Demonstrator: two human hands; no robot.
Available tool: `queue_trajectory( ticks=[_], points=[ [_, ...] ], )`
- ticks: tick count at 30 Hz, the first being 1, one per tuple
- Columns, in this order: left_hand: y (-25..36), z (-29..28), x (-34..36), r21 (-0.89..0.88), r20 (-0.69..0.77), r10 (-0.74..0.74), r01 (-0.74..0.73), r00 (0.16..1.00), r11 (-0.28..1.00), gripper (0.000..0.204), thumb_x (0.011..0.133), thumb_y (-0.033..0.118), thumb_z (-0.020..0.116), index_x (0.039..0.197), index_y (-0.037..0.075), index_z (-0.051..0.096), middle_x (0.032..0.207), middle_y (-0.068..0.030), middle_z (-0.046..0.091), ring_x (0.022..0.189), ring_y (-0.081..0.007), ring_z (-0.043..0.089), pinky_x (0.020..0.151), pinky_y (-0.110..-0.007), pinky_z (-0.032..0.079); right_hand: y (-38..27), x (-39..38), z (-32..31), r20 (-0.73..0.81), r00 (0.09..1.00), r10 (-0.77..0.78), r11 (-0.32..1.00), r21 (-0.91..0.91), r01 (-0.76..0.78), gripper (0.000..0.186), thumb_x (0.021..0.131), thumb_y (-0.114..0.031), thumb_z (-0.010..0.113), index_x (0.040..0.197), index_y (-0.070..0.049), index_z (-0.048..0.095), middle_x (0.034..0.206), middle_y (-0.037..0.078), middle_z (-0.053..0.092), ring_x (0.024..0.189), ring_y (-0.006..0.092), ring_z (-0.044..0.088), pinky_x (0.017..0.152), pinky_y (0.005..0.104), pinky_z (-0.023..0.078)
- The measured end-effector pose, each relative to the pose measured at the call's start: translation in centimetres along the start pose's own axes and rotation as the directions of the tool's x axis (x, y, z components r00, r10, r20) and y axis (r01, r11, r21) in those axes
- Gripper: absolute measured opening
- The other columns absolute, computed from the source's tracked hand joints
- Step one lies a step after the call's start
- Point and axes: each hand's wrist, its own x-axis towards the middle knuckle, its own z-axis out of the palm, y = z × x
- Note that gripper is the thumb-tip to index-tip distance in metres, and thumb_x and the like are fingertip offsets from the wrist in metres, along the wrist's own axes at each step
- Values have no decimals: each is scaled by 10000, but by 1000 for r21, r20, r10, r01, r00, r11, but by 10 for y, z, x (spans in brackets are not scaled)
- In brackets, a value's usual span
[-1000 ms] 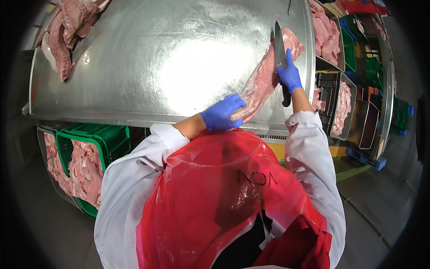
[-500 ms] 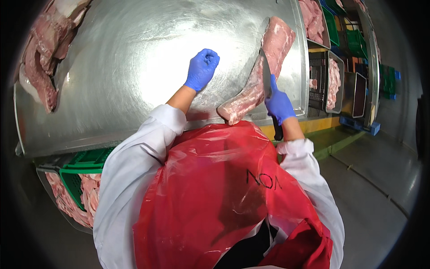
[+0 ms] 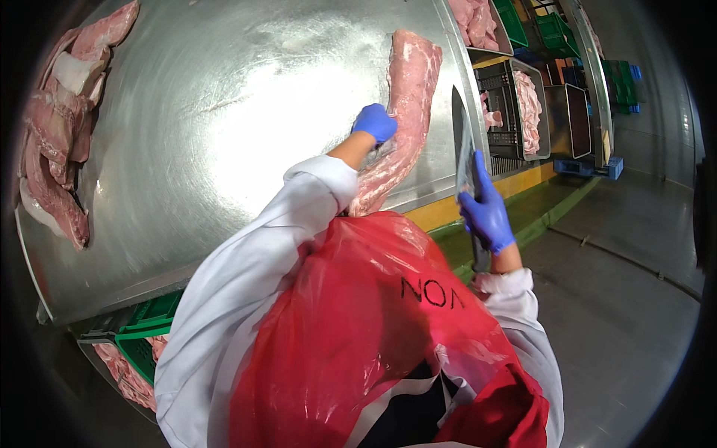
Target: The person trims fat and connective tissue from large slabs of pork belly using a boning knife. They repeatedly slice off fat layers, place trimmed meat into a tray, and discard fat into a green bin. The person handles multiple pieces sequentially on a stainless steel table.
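A long, pale pink pork loin (image 3: 413, 78) lies lengthwise on the steel table (image 3: 224, 187), its near end by my red apron. My left hand (image 3: 375, 124), in a blue glove, is closed against the loin's left edge, about halfway along; its fingertips are partly hidden. A pale scrap shows just below that hand. Off the table's right edge, my right hand (image 3: 489, 213), also blue-gloved, grips a long knife (image 3: 461, 134). The blade points away from me and is apart from the meat, with the index finger stretched along it.
Larger cuts of meat (image 3: 63, 127) lie along the table's far left. Past the right edge stand a black crate (image 3: 499, 97), a grey tub of meat strips (image 3: 529, 104) and another tub of meat (image 3: 478, 22). A green crate (image 3: 138, 351) with meat tubs sits below the table's left front.
My left hand has moved right from bare table to the loin's edge. My right hand has drawn the knife off the loin, past the table's right edge. The view has shifted.
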Motion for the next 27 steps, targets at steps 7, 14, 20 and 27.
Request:
queue_trajectory(
  ticks=[7, 14, 20, 27],
  points=[
    [-44, 10, 2, -566, -120, -121, 33, 985, 824, 209, 796, 174, 698, 695, -3, 650, 663, -106, 625, 576, -172, 539, 572, -345, 464, 22, 141, 74, -61, 926, -374, 890, -306, 339, 816, 888, -106, 553, 1582, -276, 158, 850, 257, 697, 642, 308, 675, 592, 414, 549],
    [-19, -5, -16, -698, -195, -223, 24, 955, 716, 175, 823, 130, 691, 698, 22, 633, 651, -47, 593, 601, -118, 503, 568, -312, 449, 8, 152, 76, 314, 927, -208, 878, -357, 318, 786, 885, -171, 523, 1579, -168, 152, 1007, 362, 639, 901, 475, 665, 849, 510, 516],
    [9, -35, -36, -356, -306, -71, -45, 949, 933, 245, 873, 197, 673, 738, -3, 637, 667, -99, 645, 588, -158, 558, 589, -335, 472, 21, 141, 56, 409, 884, -225, 884, -296, 362, 775, 872, -169, 531, 1570, -148, 195, 990, 350, 650, 874, 457, 680, 825, 480, 528],
    [25, -58, -47, -393, -291, -43, -79, 956, 916, 230, 899, 203, 659, 784, 5, 642, 680, -83, 645, 629, -145, 591, 624, -315, 482, 35, 145, 38, 513, 815, -269, 879, -216, 426, 761, 885, -156, 547, 1573, -232, 230, 895, 239, 674, 707, 278, 658, 674, 371, 536]
  ],
)
